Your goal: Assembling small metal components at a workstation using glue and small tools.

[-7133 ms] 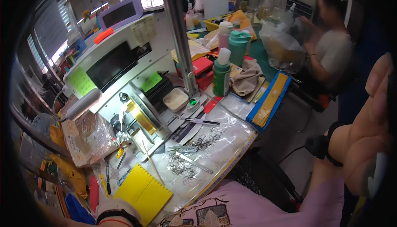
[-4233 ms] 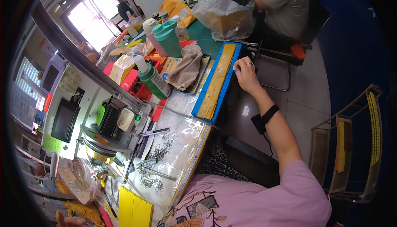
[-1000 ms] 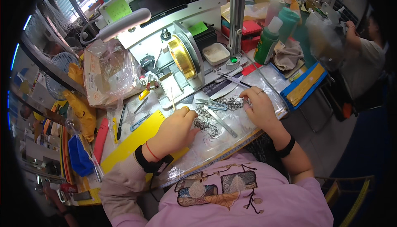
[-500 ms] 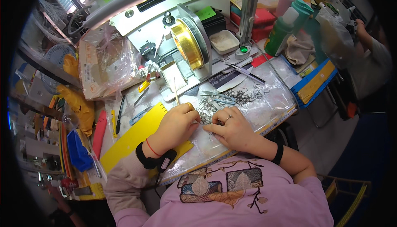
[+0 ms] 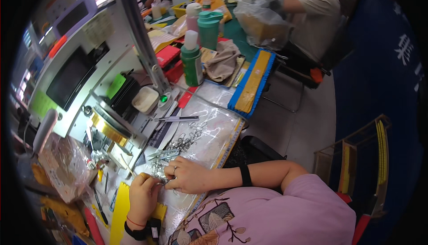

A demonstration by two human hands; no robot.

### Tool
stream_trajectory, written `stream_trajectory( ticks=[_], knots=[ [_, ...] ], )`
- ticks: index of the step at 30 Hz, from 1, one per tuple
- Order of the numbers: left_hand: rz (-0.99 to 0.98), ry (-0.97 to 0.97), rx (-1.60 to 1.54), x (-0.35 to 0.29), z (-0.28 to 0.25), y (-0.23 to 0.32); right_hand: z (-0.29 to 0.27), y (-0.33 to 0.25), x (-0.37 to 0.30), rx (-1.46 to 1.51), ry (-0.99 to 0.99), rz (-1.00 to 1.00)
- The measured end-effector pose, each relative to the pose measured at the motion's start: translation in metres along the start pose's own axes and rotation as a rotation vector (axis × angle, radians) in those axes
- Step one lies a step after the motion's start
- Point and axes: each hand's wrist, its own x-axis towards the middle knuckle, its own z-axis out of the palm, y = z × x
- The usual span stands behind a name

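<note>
My left hand (image 5: 143, 195) is closed in a pinch at the table's near edge, its thumb and fingertips close to those of my right hand (image 5: 189, 177). That hand is closed too, its fingers bent over a few dark bits of wire. What either pinch holds is too small to make out. A thin pale stick (image 5: 127, 164) reaches from the machine's plate to the knuckles of my left hand; whether I grip it is unclear. Just beyond my right fingers lie blue-handled snips (image 5: 166, 154) and a loose heap of small dark wire loops (image 5: 191, 134).
A machine with a golden spool (image 5: 107, 129) stands at the left. A yellow strip (image 5: 119, 214) lies beside my left hand. Farther off are a pen-like tool (image 5: 178, 119), a white dish (image 5: 146, 100), a green bottle (image 5: 191, 64) and a blue-edged yellow board (image 5: 253, 82). Another person (image 5: 314, 26) sits beyond.
The view has swung right, so the table and machine appear farther left and the other person shows more fully. Both hands stay close together in their pinch.
</note>
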Motion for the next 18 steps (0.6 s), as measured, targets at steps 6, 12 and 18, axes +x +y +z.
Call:
stream_trajectory(
  ticks=[6, 12, 18],
  knots=[
    [0.071, -0.026, -0.072, 0.004, 0.007, 0.006, -0.005, 0.003, -0.011, 0.019, 0.013, 0.014],
    [0.146, 0.022, -0.052, 0.001, -0.002, 0.013, -0.001, 0.0, -0.006, 0.063, -0.015, -0.003],
    [-0.035, 0.143, -0.203, 0.007, -0.03, 0.027, -0.079, -0.008, 0.038, 0.14, -0.129, 0.11]
  ],
)
